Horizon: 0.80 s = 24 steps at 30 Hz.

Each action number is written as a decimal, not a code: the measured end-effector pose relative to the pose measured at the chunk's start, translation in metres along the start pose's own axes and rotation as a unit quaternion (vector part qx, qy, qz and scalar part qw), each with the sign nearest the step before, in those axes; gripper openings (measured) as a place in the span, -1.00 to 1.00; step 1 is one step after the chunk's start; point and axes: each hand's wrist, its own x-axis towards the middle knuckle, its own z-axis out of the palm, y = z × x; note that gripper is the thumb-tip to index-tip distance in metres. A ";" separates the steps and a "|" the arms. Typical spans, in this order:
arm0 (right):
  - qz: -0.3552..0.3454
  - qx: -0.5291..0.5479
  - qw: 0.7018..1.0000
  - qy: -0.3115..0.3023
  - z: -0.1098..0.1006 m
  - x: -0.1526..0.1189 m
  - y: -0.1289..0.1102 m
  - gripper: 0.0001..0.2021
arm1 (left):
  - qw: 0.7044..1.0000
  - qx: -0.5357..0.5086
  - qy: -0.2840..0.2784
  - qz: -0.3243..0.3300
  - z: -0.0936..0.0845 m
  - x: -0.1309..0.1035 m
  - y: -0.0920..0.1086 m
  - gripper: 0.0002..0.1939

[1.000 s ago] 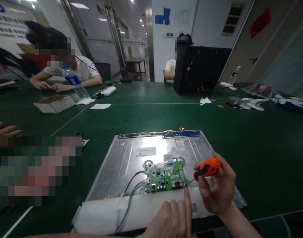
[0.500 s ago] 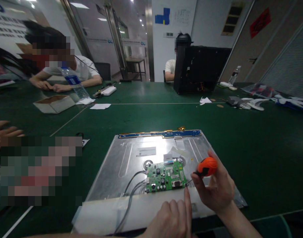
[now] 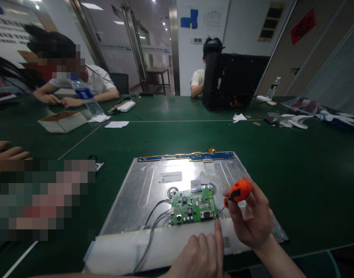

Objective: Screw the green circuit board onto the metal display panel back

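Observation:
My right hand [image 3: 253, 220] is closed around an orange and black screwdriver [image 3: 240, 191]. The screwdriver slants down to the left, its thin shaft reaching the lower right corner of a green circuit board [image 3: 191, 204]. At that same corner rests the tip of the stretched index finger of my left hand [image 3: 198, 255]. The other fingers of that hand are curled, and its thumb is hidden. The board lies on the metal back of a flat display panel [image 3: 130, 204]. Whether a screw sits under the screwdriver's tip is too small to tell.
Grey cables [image 3: 154, 231] run from the board's left side over a whitish film strip [image 3: 116, 247]. A blue circuit strip [image 3: 185, 156] lines the panel's far edge. Beyond are an open box [image 3: 63, 122], a bottle [image 3: 86, 94] and a black monitor housing [image 3: 235, 81]. Another person's hand [image 3: 6, 156] is at left.
The screwdriver's handle has turned and shifted slightly up and left in my right hand, whose fingers have moved around it. My left hand has stayed in place.

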 end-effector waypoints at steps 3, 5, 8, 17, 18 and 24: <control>0.002 0.001 1.000 -0.014 -0.002 0.003 -0.002 -0.39 | 1.000 -0.004 0.001 -0.004 0.000 0.000 0.000 -0.32; 0.005 0.001 1.000 -0.020 -0.002 0.005 -0.003 -0.39 | 1.000 -0.008 0.000 -0.010 0.000 0.000 0.000 -0.37; -0.001 -0.001 1.000 -0.025 -0.002 0.007 -0.005 -0.41 | 1.000 -0.023 -0.006 -0.009 0.000 -0.001 0.000 -0.46; 0.015 0.053 0.995 -0.078 -0.003 0.008 -0.002 -0.42 | 0.966 -0.190 -0.164 -0.061 -0.018 0.036 -0.053 -0.93; 0.019 0.058 0.995 -0.080 -0.003 0.007 -0.001 -0.41 | 0.960 -0.206 -0.175 -0.073 -0.020 0.041 -0.060 -0.93; 0.005 0.064 0.997 -0.046 0.000 0.006 0.000 -0.40 | 0.919 -0.324 -0.201 -0.095 -0.012 0.050 -0.072 -0.83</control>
